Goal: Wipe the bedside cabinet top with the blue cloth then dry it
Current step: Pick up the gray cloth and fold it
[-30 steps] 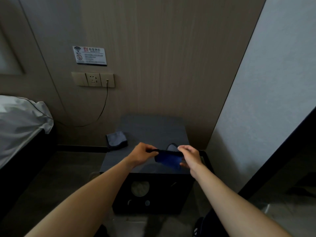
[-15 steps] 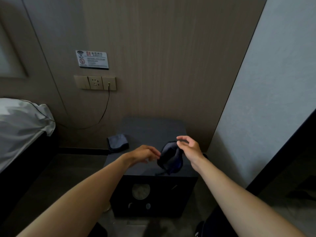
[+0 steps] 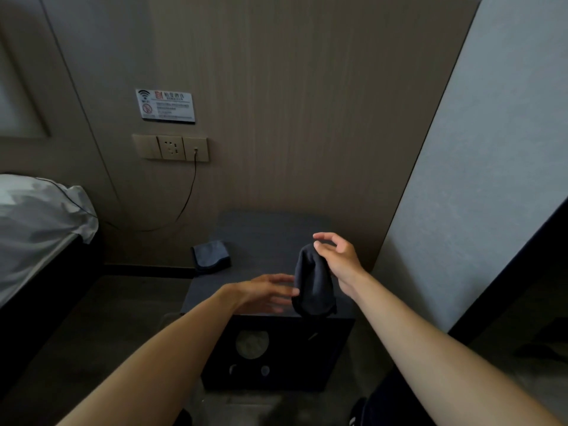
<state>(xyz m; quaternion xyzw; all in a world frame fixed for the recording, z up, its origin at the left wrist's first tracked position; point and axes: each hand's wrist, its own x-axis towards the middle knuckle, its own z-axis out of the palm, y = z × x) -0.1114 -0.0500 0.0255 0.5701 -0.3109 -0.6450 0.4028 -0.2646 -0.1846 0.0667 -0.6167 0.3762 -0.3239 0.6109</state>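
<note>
A: From the head camera, we see the dark blue soft cloth (image 3: 313,282) hanging from our right hand (image 3: 338,259), pinched at its top edge between thumb and fingertips, the other fingers loosely lifted. It dangles above the front right part of the dark grey flat cabinet top (image 3: 264,241), its lower hem near the front edge.

B: And our left hand (image 3: 264,292)?

A: Spread, fingers straight and holding nothing, reaching in low over the front of the top, fingertips right at the cloth's side. We cannot tell whether they touch it; the hand is blurred.

B: So we judge that wiping has not begun. What else is there?

A: A folded grey cloth (image 3: 211,256) sits at the top's left rear corner, overhanging the edge. It is probably the one for drying. A thin black cable (image 3: 187,192) droops from the beige wall socket panel (image 3: 170,148) toward the white bedding (image 3: 37,216) on the left.

B: What could go wrong?

A: The pinch is slight, so the blue cloth could slip and fall past the front edge to the floor. A wide sweep to the left could push the grey cloth off its corner. If we wipe with the cloth bunched as it hangs, we might leave strips of the top untouched.
</note>
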